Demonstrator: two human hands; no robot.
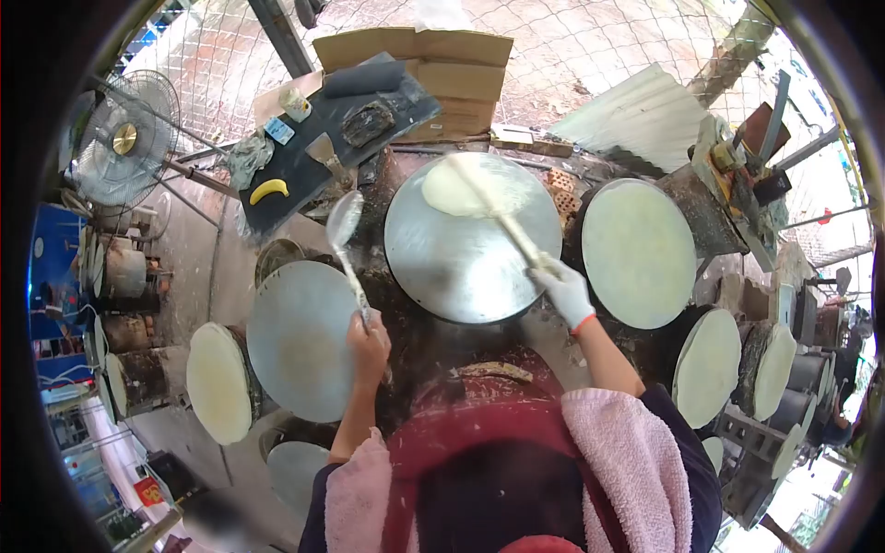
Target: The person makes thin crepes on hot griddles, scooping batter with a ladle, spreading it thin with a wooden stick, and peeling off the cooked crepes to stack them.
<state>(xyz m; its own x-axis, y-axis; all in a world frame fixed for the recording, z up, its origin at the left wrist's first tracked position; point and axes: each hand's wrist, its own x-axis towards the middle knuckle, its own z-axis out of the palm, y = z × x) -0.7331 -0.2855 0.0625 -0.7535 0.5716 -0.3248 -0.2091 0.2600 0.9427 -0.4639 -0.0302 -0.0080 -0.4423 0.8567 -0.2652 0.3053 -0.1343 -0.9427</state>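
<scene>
Beyond the griddle (452,253), cardboard (463,88) behind a dark board (312,172).

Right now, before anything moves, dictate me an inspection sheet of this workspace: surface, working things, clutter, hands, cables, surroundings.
Surface: central round plate, mostly bare metal, with pale batter toward its far edge.
Working things: ladle, raised, bowl up; long-handled tool slanting over the batter, its far end blurred.
Clutter: dark board bearing a banana, a blue box and other items.
Hands: left hand, bare, grips the ladle; right hand, white-gloved, grips the long-handled tool.
Cables: nothing seen near the hands; far edges too small to judge.
Surroundings: fan at left, cardboard beyond, pale-topped round at right.
</scene>
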